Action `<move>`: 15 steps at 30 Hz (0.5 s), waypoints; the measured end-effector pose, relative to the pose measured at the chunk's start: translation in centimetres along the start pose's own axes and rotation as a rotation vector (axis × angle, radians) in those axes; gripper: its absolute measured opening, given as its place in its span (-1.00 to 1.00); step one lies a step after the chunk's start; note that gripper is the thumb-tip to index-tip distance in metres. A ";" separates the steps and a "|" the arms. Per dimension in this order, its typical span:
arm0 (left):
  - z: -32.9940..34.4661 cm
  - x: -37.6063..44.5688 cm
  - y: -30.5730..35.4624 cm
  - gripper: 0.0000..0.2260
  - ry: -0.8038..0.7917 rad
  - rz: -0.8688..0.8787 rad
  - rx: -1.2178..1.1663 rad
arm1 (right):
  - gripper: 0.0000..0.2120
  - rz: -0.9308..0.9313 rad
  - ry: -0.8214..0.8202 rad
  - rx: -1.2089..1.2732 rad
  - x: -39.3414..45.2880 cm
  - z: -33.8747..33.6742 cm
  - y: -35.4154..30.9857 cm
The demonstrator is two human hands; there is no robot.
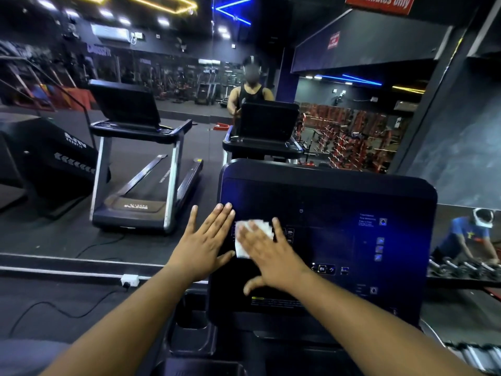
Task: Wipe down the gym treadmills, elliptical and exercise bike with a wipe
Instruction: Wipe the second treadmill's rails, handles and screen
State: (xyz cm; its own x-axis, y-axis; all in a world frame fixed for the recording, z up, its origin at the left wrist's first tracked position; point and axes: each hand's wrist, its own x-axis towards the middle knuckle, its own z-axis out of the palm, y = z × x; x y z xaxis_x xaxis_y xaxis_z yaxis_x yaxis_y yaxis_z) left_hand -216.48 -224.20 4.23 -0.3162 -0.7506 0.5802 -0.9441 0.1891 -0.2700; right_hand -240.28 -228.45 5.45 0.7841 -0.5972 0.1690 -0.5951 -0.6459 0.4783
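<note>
Now | right hand [267, 256] grip: flat, pressing wipe [245, 240] on treadmill console [339, 202] | left hand [206, 240] grip: wide, flat at console edge

A big wall mirror [189, 77] shows the dark gym; above it glow ceiling lights [162, 4] (yellow and blue).

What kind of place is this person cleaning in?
Almost certainly a gym. The right hand presses a white wipe on a treadmill console, a second treadmill stands to the left, and red weight racks show further back, apparently in a wall mirror.
</note>
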 end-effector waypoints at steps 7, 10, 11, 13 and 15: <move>-0.1 1.7 2.4 -0.16 -0.005 0.029 0.001 | 0.16 0.376 0.108 -0.027 -1.8 -2.0 10.0; 0.0 2.8 3.8 -0.17 -0.011 0.040 -0.009 | 0.24 0.480 0.092 0.101 -3.0 -1.6 9.1; 0.1 3.1 4.2 -0.17 -0.014 0.043 -0.014 | 0.29 0.415 0.052 0.124 -3.7 -0.7 7.5; 0.2 3.8 5.1 -0.18 -0.006 0.054 -0.024 | 0.31 0.215 0.008 0.109 -5.6 1.8 4.9; 0.3 4.4 6.0 -0.19 0.004 0.076 -0.023 | 0.21 0.056 -0.015 0.042 -7.3 3.7 5.0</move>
State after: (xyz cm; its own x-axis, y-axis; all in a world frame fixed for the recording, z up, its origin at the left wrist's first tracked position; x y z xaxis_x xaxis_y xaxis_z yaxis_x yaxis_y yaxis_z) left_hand -223.52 -226.61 4.95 -0.3876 -0.7306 0.5621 -0.9192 0.2603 -0.2954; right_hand -249.65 -229.06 3.43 0.7470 -0.6397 0.1810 -0.6448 -0.6307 0.4319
